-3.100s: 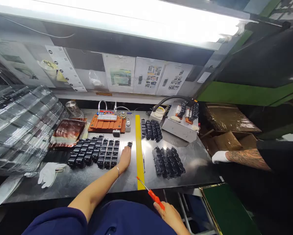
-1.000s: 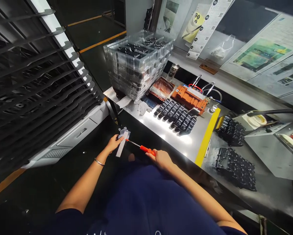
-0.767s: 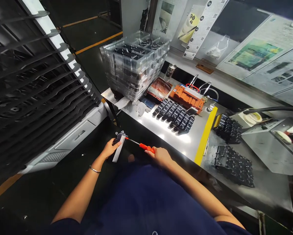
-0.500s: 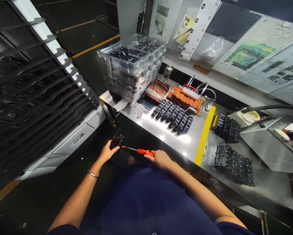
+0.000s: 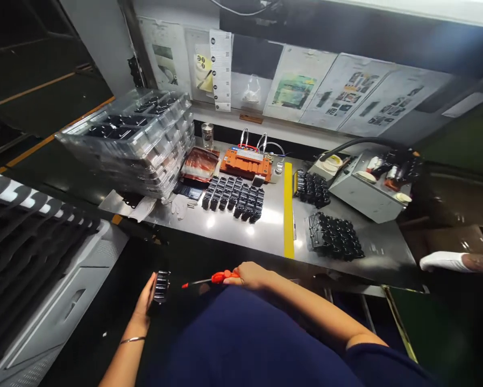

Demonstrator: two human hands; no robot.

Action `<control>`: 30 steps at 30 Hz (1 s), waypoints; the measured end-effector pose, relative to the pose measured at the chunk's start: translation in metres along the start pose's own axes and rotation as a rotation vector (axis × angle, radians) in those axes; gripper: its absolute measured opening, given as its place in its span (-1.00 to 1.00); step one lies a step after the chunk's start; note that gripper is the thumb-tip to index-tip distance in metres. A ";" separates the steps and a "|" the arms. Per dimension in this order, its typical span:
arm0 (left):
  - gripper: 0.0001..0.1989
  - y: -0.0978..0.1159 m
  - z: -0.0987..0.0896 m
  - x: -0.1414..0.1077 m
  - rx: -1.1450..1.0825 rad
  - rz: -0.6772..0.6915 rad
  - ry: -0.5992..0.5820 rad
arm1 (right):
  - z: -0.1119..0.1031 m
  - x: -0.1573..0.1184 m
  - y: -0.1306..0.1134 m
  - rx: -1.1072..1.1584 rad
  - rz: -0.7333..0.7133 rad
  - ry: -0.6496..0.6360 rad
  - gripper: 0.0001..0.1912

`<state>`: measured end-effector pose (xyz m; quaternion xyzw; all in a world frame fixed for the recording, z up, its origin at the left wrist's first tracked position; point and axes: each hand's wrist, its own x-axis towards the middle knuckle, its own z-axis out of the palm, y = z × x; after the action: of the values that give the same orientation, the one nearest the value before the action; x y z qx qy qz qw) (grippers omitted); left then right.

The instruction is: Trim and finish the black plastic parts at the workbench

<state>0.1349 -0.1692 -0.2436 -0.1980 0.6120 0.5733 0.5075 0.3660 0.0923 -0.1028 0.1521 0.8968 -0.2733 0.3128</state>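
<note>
My left hand (image 5: pixel 145 299) is closed on a small black ribbed plastic part (image 5: pixel 161 286), held upright in front of the table edge. In my right hand (image 5: pixel 247 274) is a screwdriver with a red handle (image 5: pixel 221 276). Its thin shaft points left, and the red tip stands apart from the black part. On the metal table, rows of similar black parts (image 5: pixel 233 199) lie in front of an orange fixture (image 5: pixel 247 163). My right fingers wrap the handle and partly hide it.
Stacked clear plastic trays (image 5: pixel 144 150) with black parts stand at the table's left. A yellow strip (image 5: pixel 289 215) divides the tabletop. More black parts (image 5: pixel 334 236) and a grey box (image 5: pixel 370 188) are on the right. A white-gloved hand (image 5: pixel 443 261) shows at far right. A slatted rack (image 5: pixel 32 231) stands left.
The view has swung right. My left hand has turned the black part so its ribbed side shows, and the gap between it and the screwdriver tip is wider. A gloved hand has appeared at right.
</note>
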 end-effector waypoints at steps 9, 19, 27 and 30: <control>-0.48 0.014 0.077 0.020 1.553 0.314 0.002 | 0.003 -0.045 0.087 0.128 0.088 -0.007 -0.19; -0.52 -0.004 0.394 -0.006 1.719 0.781 -0.304 | 0.047 -0.104 0.161 0.295 0.321 -0.027 -0.28; -0.51 -0.034 0.515 0.037 1.794 1.003 -0.193 | 0.078 -0.121 0.175 0.358 0.535 0.157 -0.40; -0.46 -0.011 0.498 0.059 1.787 1.133 -0.148 | 0.080 -0.122 0.173 0.377 0.550 0.189 -0.42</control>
<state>0.3158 0.2976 -0.2135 0.5965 0.7818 0.0788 0.1634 0.5734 0.1725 -0.1446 0.4679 0.7809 -0.3245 0.2568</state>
